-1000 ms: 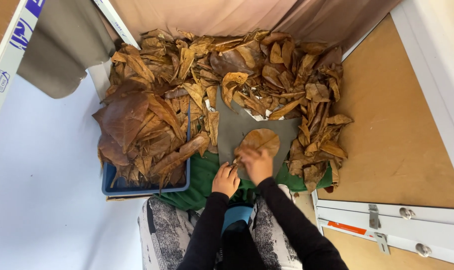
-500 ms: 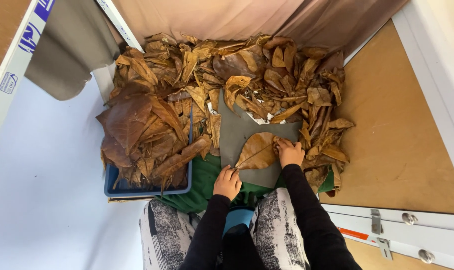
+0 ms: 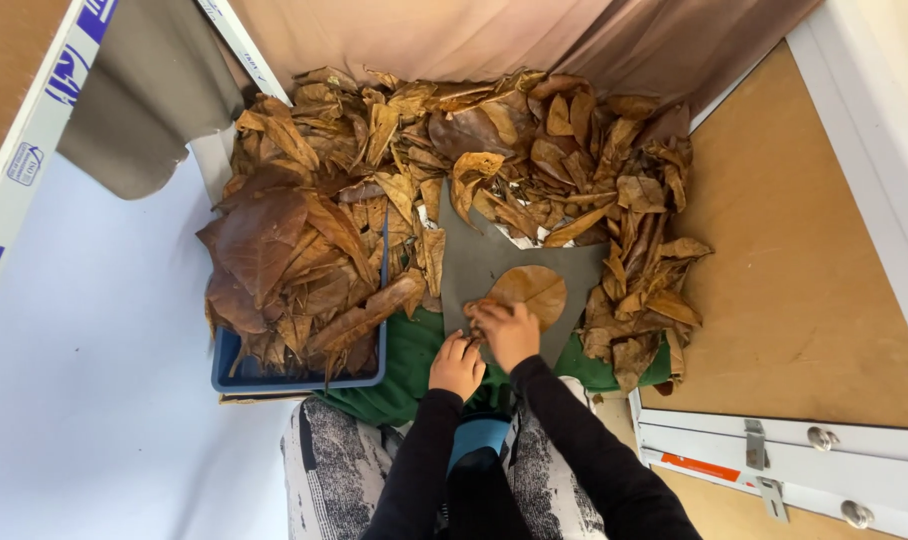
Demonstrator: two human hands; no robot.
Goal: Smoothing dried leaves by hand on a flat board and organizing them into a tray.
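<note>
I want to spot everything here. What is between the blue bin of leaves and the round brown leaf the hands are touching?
In the head view, a bare stretch of grey sheet with a few loose dry leaves lies between the blue bin and the round leaf.

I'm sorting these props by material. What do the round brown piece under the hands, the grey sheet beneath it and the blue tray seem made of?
Round brown piece: looks like a dried leaf, matte, with visible veins, like the heap around it. Grey sheet: flat, matte, cleanly cut edges, perhaps felt or card; hard to tell. Blue tray: likely moulded plastic, with a smooth, even rim. Both the left hand and right hand rest at the leaf's edge.
</note>
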